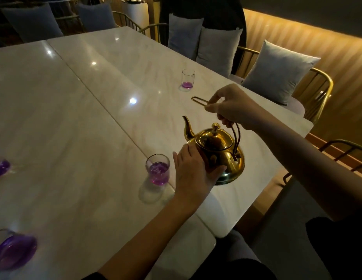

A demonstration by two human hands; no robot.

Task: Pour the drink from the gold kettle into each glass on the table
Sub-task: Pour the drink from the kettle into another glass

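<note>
— Where is the shiny gold metal kettle (216,152)?
— By the white marble table's (95,118) near edge, just right of a clear glass of purple drink (157,169).
— The hands?
— The right hand (230,107) curls round its loop handle. The left hand (193,170) lays its fingers together, flat against its side.

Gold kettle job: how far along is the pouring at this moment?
Looks done: the near clear glass and two left-edge glasses hold purple drink. In hand: the right hand grips the handle of the gold metal kettle, left hand steadying its body, upright. Left: the far glass has only a thin purple layer.
</note>
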